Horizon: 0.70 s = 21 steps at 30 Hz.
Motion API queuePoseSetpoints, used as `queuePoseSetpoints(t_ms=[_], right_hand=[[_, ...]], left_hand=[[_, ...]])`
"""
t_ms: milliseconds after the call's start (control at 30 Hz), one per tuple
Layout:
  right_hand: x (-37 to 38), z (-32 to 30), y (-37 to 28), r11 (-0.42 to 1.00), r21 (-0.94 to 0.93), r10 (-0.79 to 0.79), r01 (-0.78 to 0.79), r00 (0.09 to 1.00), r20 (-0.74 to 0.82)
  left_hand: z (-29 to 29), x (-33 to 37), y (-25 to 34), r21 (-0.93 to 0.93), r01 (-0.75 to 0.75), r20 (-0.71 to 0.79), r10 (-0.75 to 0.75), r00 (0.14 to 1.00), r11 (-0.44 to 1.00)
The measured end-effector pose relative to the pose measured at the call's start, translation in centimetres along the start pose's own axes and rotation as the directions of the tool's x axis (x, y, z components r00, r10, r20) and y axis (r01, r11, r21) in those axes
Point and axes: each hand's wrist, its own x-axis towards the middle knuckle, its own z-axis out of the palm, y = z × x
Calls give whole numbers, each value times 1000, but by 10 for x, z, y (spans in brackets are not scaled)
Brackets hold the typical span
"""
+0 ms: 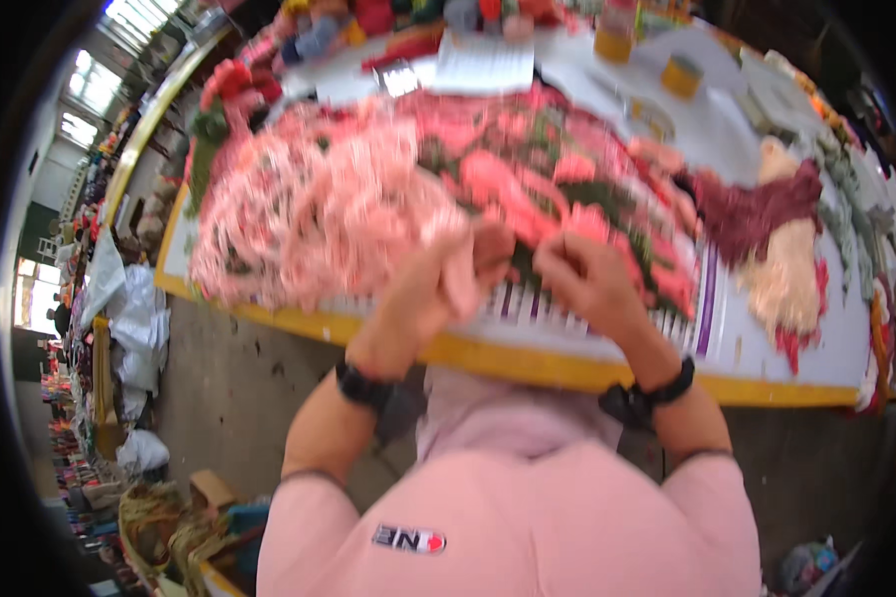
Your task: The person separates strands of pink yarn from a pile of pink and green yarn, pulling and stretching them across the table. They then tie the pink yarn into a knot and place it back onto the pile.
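Loose light pink yarn (pixel 319 199) lies heaped on the left of the table, and a strand of it hangs down by my left hand (pixel 418 294), whose fingers curl closed around it. Close by on the right, my right hand (pixel 597 284) is closed in a pinch near the table's front edge. Whatever sits between its fingertips is too small and blurred to make out. Beyond both hands spreads a pile of coral pink yarn (pixel 498 189) mixed with dark green yarn (pixel 607 204). A striped surface with purple bars (pixel 707 298) shows under the pile.
The white table has a yellow edge (pixel 528 368) in front of me. Maroon yarn (pixel 757 214) lies across a peach bundle (pixel 782 274) at right. Farther back are a paper sheet (pixel 483 62), a yellow tape roll (pixel 681 76) and a jar (pixel 615 35).
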Motion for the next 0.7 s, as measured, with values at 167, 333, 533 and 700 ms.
queuePoseSetpoints(t_ms=[167, 333, 533, 700], right_hand=[[13, 49, 16, 841, 461, 206, -284, 955, 212], [-1, 55, 22, 815, 494, 273, -301, 953, 131], [-11, 58, 27, 812, 512, 267, -279, 959, 99], [-15, 60, 36, 707, 630, 322, -320, 940, 116]], left_hand=[[-21, 14, -22, -195, 88, 175, -54, 983, 977], [-32, 3, -41, -228, 108, 117, -82, 990, 968], [-29, -4, -45, -198, 95, 94, -78, 992, 976], [-38, -4, -43, -193, 76, 30, -71, 997, 978]])
